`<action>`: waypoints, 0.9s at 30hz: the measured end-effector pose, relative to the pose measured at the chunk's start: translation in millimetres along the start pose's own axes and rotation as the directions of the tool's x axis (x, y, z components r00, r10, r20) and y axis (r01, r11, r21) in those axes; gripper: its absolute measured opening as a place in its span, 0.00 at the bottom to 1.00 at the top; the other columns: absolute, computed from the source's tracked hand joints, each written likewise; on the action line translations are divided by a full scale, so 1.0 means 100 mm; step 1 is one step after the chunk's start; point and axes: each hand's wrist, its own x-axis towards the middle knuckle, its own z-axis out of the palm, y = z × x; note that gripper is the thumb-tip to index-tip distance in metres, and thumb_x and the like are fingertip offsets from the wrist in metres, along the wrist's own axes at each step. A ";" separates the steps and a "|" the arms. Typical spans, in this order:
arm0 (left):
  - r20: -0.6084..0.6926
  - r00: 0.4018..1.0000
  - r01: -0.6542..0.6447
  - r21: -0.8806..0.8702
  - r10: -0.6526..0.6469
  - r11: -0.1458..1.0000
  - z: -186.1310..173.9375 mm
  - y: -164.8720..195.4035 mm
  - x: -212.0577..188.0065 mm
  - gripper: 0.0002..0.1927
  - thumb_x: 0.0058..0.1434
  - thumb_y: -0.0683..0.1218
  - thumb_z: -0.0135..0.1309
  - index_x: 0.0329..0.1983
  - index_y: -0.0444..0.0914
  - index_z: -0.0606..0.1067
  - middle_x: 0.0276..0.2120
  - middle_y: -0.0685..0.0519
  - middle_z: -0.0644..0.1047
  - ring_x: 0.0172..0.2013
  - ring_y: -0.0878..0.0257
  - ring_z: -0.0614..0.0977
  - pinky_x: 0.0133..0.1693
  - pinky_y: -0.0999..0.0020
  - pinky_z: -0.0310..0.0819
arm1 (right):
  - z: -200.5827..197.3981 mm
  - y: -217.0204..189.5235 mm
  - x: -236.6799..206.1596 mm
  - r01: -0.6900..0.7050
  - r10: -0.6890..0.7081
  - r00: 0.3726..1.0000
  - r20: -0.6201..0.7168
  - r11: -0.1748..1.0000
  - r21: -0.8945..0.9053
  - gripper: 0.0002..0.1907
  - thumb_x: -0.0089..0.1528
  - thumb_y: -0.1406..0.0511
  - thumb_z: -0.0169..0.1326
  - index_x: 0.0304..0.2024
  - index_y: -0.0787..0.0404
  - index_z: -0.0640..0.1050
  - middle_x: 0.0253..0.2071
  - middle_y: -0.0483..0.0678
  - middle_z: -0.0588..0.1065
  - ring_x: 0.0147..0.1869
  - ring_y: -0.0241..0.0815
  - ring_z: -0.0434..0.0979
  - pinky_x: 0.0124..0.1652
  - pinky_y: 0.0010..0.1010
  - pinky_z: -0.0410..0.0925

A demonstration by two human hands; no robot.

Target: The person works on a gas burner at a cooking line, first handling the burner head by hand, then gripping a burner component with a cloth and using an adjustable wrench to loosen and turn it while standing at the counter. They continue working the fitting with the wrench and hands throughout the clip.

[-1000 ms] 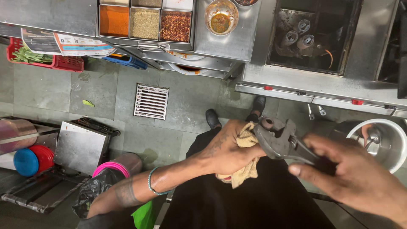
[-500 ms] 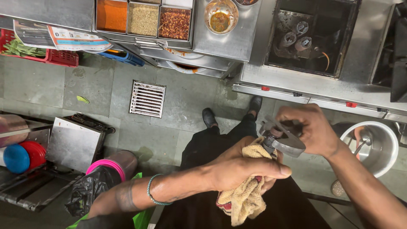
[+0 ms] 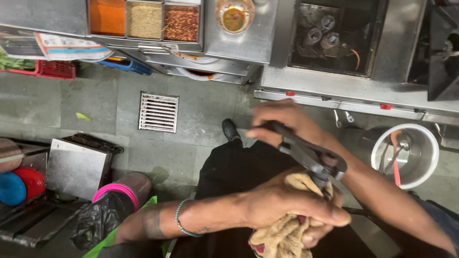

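- Head view, hands: left hand [image 3: 282, 208] is clenched around a bunched tan cloth [image 3: 282, 234], thumb lying across the top, and the cloth hangs below the fist.
- Right hand [image 3: 287, 122] is wrapped tight around the upper handle of a dark metal tool [image 3: 311, 155], which looks like tongs or a pot gripper.
- The tool runs down at a slant from the right hand to the cloth, and its lower end is buried in the cloth at the left fist.
- Both hands sit over the person's black apron [image 3: 234, 177], near mid-frame.
- Head view, surroundings: a steel bucket [image 3: 428, 143] with utensils stands just right of the right forearm.
- A floor drain grate [image 3: 158, 112] lies on the grey tiles to the left.
- Trays of spices [image 3: 143, 20] line the steel counter at the top.
- A bin with a pink rim [image 3: 117, 193] stands at lower left.
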 end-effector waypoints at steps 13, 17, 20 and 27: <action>0.068 0.984 0.092 0.591 -0.163 0.801 -0.09 -0.46 0.14 0.14 0.68 0.51 0.59 0.36 0.35 0.78 0.24 0.53 0.77 0.27 0.66 0.78 0.35 0.67 0.76 | -0.41 0.07 0.14 -0.377 0.422 0.865 0.271 0.904 -0.202 0.14 0.58 0.76 0.48 0.45 0.60 0.74 0.35 0.46 0.76 0.38 0.44 0.80 0.35 0.38 0.71; -0.025 1.000 0.016 0.673 0.001 0.739 -0.22 -0.72 0.58 0.14 0.63 0.54 0.52 0.37 0.40 0.78 0.32 0.58 0.78 0.36 0.69 0.78 0.42 0.73 0.71 | 0.58 0.41 0.00 -0.064 0.080 0.933 0.351 0.996 -0.057 0.11 0.56 0.78 0.48 0.33 0.59 0.78 0.34 0.48 0.76 0.39 0.47 0.79 0.38 0.37 0.70; -0.111 0.994 0.072 0.481 -0.021 0.874 -0.40 -0.73 0.55 0.18 0.63 0.55 0.60 0.30 0.35 0.78 0.27 0.54 0.78 0.33 0.66 0.78 0.38 0.69 0.74 | 1.01 0.60 -0.14 -0.147 0.092 0.864 0.495 0.986 0.073 0.10 0.57 0.77 0.48 0.32 0.61 0.78 0.36 0.49 0.75 0.39 0.47 0.78 0.37 0.36 0.69; -0.162 0.947 -0.215 0.320 0.277 0.923 -0.57 -0.20 0.06 0.16 0.67 0.50 0.60 0.30 0.34 0.75 0.24 0.54 0.73 0.28 0.67 0.75 0.35 0.70 0.67 | 1.02 0.80 -0.11 -0.282 0.072 0.815 0.575 0.916 0.284 0.03 0.61 0.73 0.52 0.36 0.64 0.76 0.40 0.48 0.72 0.42 0.43 0.77 0.43 0.33 0.70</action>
